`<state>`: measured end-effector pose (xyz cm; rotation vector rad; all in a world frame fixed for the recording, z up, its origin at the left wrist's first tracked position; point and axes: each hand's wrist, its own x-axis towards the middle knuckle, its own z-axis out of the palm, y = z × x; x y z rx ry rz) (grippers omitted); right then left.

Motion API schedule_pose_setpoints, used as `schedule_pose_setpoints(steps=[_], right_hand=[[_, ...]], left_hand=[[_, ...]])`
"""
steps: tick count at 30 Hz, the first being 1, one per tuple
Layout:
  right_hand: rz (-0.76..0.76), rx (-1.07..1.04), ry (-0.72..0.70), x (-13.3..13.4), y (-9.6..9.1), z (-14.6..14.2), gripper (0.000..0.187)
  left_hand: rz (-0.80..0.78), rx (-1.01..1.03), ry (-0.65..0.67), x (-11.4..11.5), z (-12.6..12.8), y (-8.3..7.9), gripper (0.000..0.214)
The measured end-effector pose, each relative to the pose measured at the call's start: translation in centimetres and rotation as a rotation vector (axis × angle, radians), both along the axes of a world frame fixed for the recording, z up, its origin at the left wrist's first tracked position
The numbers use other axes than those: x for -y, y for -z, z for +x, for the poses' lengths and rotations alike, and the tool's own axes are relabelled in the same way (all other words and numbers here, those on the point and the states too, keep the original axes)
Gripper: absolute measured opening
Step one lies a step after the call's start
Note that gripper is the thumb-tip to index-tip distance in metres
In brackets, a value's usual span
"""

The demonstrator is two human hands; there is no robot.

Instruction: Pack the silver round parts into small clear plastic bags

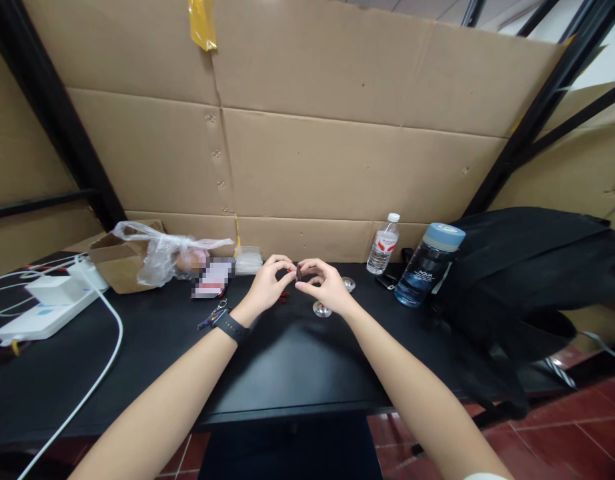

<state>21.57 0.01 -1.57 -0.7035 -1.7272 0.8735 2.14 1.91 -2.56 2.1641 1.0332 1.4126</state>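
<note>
My left hand [267, 285] is closed in a pinch, with a bit of what looks like red cord [290, 270] at its fingertips. Facing it, my right hand [327, 285] pinches a small dark brown piece [298, 273] between thumb and fingers. The fingertips of both hands nearly meet over the black table, and fingers hide part of what they hold. Below the left hand lies more red cord [283, 297]. Under the right hand rests a shiny round metal disc [321, 309], and a second metal disc [348, 285] sits just behind the wrist.
At left stand a white power strip [52, 313] with cables, a cardboard box [122, 263] and a plastic bag [162, 257]. A water bottle [383, 248], a blue-lidded bottle [427, 267] and a black backpack [527, 267] are at right. A cardboard wall [307, 167] closes the back.
</note>
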Motion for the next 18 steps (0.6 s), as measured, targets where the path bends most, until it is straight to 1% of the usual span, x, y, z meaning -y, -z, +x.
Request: schedule_pose_setpoints(steps=[6, 9, 18], right_hand=[[-0.052, -0.066, 0.018, 0.0, 0.1, -0.2, 0.036], [-0.066, -0.085, 0.031, -0.1, 0.3, -0.3, 0.038], [-0.119, -0.115, 0.032, 0.0, 0.7, -0.7, 0.038]], left_hand=[[0.011, 0.012, -0.012, 0.1, 0.7, 0.8, 0.012], [0.024, -0.024, -0.027, 0.2, 0.8, 0.9, 0.011], [0.105, -0.159, -0.141, 1.6, 1.0, -0.2, 0.010]])
